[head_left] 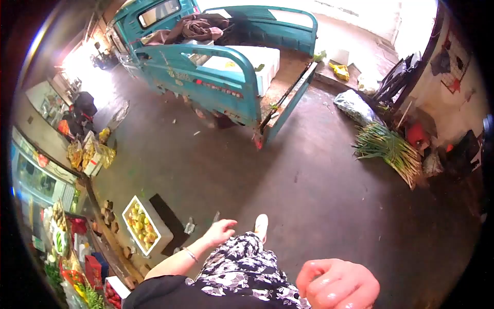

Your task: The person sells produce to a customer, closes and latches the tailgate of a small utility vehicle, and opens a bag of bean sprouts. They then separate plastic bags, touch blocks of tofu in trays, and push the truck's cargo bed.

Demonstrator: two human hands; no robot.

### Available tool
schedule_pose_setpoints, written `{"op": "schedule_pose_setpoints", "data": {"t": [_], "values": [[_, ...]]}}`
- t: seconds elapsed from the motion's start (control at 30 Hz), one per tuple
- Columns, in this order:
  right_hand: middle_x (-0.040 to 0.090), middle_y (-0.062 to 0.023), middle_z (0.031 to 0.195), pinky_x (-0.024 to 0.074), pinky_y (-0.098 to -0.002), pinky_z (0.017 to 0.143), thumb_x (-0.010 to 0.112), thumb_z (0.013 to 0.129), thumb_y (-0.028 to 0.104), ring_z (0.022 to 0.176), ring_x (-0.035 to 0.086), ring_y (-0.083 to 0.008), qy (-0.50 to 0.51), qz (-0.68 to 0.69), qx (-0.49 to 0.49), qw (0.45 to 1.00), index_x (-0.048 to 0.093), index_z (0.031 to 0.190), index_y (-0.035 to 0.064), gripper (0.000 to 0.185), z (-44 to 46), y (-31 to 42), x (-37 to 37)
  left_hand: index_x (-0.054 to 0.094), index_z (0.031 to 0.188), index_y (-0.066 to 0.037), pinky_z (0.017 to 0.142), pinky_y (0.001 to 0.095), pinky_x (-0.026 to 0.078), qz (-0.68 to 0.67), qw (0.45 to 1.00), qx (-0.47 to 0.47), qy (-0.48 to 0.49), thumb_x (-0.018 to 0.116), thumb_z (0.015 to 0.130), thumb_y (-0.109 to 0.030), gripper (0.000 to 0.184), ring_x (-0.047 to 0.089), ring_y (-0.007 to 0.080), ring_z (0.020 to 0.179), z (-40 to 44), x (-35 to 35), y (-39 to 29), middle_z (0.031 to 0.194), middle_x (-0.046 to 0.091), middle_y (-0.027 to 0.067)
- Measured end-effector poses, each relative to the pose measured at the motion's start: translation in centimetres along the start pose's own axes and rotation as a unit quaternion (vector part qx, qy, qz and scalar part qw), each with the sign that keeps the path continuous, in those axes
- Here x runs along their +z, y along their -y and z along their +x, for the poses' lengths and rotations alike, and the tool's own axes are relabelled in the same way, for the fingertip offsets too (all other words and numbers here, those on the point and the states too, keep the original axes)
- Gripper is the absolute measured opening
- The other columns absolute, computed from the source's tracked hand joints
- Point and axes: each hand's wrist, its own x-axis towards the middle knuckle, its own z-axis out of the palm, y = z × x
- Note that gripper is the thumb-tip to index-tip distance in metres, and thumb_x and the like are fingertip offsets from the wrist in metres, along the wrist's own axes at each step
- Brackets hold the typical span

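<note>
My left hand (221, 232), with a bangle (190, 254) on its wrist, hangs beside my black-and-white flowered clothing (242, 268). Its fingers are partly stretched out and nothing shows in them. Close to the camera at lower right is my right hand (339, 284), its fingers curled into a loose fist and its skin shiny as if wet. No object shows in that fist. Left of my left hand, a white foam box (163, 238) of yellow-green and reddish round fruit (141, 225) sits on the floor. One light shoe (261, 226) of mine shows ahead.
A teal three-wheeled cargo truck (206, 98) stands ahead, tailgate lowered, carrying a white foam box (267, 64) and brown cloth (195, 28). Green onions (388, 149) lie at right by a plastic bag (355, 107). Produce (85, 283) lines the left, with bags (90, 154) farther up.
</note>
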Motion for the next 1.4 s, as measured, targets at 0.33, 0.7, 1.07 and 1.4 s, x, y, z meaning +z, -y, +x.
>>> {"op": "schedule_pose_setpoints", "data": {"t": [0.33, 0.7, 1.07, 1.4], "values": [[0.056, -0.0063, 0.066, 0.0401, -0.0367, 0.056, 0.065, 0.083, 0.016, 0.053, 0.047, -0.0206, -0.091, -0.058, 0.116, 0.987, 0.06, 0.071, 0.0017, 0.019, 1.6, -10.4, -24.5, 0.056, 0.118, -0.007, 0.069, 0.0254, 0.049, -0.278, 0.93, 0.078, -0.226, 0.062, 0.088, -0.016, 0.032, 0.061, 0.0134, 0.087, 30.0, -15.2, -13.9, 0.104, 0.062, 0.0041], [0.064, -0.0034, 0.096, 0.0451, -0.028, 0.082, 0.058, 0.093, 0.029, 0.089, 0.058, -0.0119, -0.333, 0.007, 0.623, 0.708, 0.06, 0.107, 0.0066, 0.027, -14.2, -27.8, -55.2, 0.05, 0.116, -0.006, 0.083, 0.0359, 0.047, -0.402, 0.797, 0.083, -0.444, 0.065, 0.088, -0.02, 0.035, 0.058, 0.0168, 0.082, 50.1, -26.2, -27.0, 0.088, 0.058, 0.0071], [0.037, -0.0147, 0.143, 0.0462, -0.0498, 0.084, 0.049, 0.083, 0.069, 0.114, 0.05, -0.0255, -0.427, 0.215, 0.746, 0.463, 0.033, 0.143, 0.0174, 0.081, -33.0, -56.4, -82.6, 0.054, 0.086, -0.007, 0.06, 0.0259, 0.044, -0.235, 0.664, -0.107, -0.702, 0.062, 0.087, -0.022, 0.016, 0.052, 0.0133, 0.065, 51.6, -24.6, -27.1, 0.072, 0.052, 0.002], [0.033, -0.0121, 0.145, 0.0318, -0.0609, 0.097, 0.045, 0.077, 0.079, 0.127, 0.036, -0.0323, -0.477, 0.319, 0.635, 0.516, 0.028, 0.144, 0.0145, 0.095, -38.5, -78.9, -94.4, 0.054, 0.124, -0.012, 0.087, 0.0328, 0.038, 0.041, 0.504, -0.326, -0.799, 0.054, 0.088, -0.047, 0.05, 0.05, 0.0139, 0.099, 51.8, -25.1, -28.4, 0.112, 0.059, 0.0047]]}}
